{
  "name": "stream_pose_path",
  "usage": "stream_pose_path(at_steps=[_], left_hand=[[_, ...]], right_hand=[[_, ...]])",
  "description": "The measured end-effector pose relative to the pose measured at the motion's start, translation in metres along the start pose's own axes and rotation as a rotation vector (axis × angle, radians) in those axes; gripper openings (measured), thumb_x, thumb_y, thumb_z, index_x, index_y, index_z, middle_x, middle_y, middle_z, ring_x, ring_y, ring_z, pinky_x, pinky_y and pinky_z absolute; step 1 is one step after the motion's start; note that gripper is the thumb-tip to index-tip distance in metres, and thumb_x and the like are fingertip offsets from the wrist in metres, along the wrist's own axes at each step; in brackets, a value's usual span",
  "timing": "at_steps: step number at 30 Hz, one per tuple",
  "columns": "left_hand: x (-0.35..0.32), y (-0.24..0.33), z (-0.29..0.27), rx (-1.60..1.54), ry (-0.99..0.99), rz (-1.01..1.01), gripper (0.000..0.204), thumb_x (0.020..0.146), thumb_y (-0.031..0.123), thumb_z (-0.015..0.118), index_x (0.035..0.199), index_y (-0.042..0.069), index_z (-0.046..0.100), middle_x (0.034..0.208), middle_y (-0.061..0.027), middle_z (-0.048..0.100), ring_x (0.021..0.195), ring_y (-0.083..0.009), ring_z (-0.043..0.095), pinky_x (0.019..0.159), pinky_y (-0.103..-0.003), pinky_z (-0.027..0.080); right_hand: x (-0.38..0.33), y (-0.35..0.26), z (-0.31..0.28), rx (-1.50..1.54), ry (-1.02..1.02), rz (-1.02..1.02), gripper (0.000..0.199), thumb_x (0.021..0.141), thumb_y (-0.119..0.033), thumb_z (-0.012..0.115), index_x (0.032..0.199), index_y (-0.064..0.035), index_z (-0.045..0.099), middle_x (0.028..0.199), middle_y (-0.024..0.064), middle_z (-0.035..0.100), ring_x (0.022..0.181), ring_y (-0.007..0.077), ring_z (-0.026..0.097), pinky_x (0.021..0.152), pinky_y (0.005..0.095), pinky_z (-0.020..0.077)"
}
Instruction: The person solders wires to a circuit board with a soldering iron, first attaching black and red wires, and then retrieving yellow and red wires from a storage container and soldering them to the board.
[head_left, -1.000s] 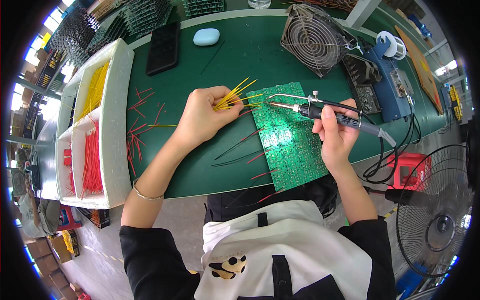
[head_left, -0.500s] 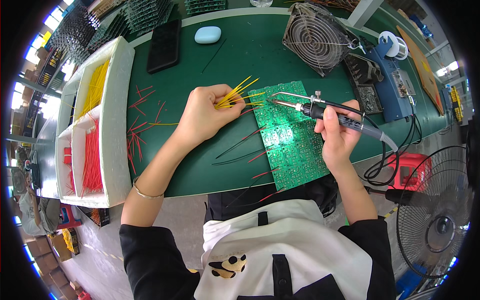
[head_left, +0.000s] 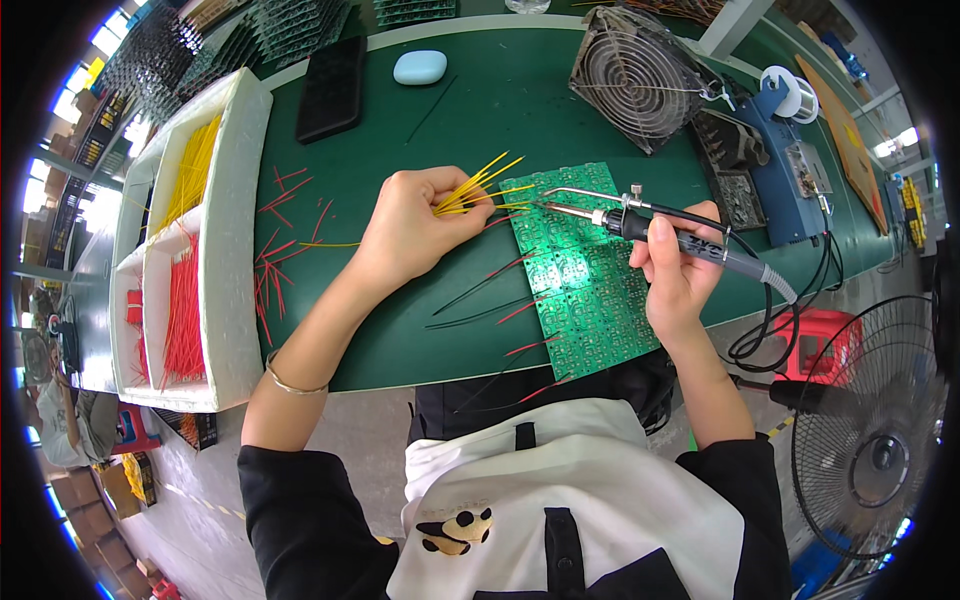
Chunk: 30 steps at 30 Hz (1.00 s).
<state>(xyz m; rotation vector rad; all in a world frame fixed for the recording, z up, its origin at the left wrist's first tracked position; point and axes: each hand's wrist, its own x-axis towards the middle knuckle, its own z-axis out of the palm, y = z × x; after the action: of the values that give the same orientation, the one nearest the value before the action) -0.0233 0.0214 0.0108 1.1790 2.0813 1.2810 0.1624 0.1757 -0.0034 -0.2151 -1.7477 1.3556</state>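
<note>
Between the pinched fingers of my left hand fans a bunch of yellow wires, their far ends reaching the upper left edge of a green circuit board panel. My right hand grips a soldering iron with a thin metal feed tube fixed above it. The iron's tip points left, over the panel's top left corner, close to the ends of the yellow wires. Several red and black wires stick out from the panel's left edge onto the green table. Whether the tip touches the board I cannot tell.
At left stands a white foam box with yellow and red wires; loose red wires lie beside it. A black phone and a light blue case lie farther back. A square fan and a blue soldering station stand at far right.
Both hands keep nearly the same pose, wires and iron still held at the panel's top left corner. The view has shifted very slightly.
</note>
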Motion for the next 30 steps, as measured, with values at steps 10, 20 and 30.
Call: stream_pose_path(at_steps=[10,20,30], left_hand=[[-0.0008,0.0031,-0.0007,0.004,0.012,-0.01,0.012,0.074,0.008,0.065,0.073,-0.003,0.061,0.059,0.002,0.051,0.056,-0.001,0.04,0.049,-0.019,0.033],[-0.001,0.0002,-0.0005,-0.014,-0.002,-0.029,0.013,0.076,0.009,0.065,0.073,-0.004,0.06,0.059,0.0027,0.05,0.057,-0.0006,0.039,0.05,-0.018,0.033],[-0.0002,0.0003,-0.0003,-0.027,-0.001,-0.021,0.012,0.075,0.008,0.065,0.074,-0.003,0.061,0.06,0.0029,0.051,0.057,-0.0004,0.039,0.05,-0.018,0.033]], right_hand=[[0.0004,-0.0011,0.0007,-0.001,-0.003,0.021,0.012,0.089,-0.012,0.052,0.087,-0.0036,0.044,0.066,0.0024,0.048,0.049,0.0044,0.046,0.039,0.0161,0.0319],[-0.0001,-0.0005,0.0003,-0.001,-0.009,0.021,0.011,0.09,-0.011,0.051,0.087,-0.0035,0.044,0.066,0.0026,0.048,0.048,0.0042,0.045,0.039,0.0161,0.0315],[0.0015,-0.0029,0.0019,-0.013,-0.024,0.02,0.014,0.089,-0.015,0.052,0.085,-0.0048,0.043,0.059,0.0024,0.05,0.045,0.0028,0.042,0.039,0.0153,0.0283]])
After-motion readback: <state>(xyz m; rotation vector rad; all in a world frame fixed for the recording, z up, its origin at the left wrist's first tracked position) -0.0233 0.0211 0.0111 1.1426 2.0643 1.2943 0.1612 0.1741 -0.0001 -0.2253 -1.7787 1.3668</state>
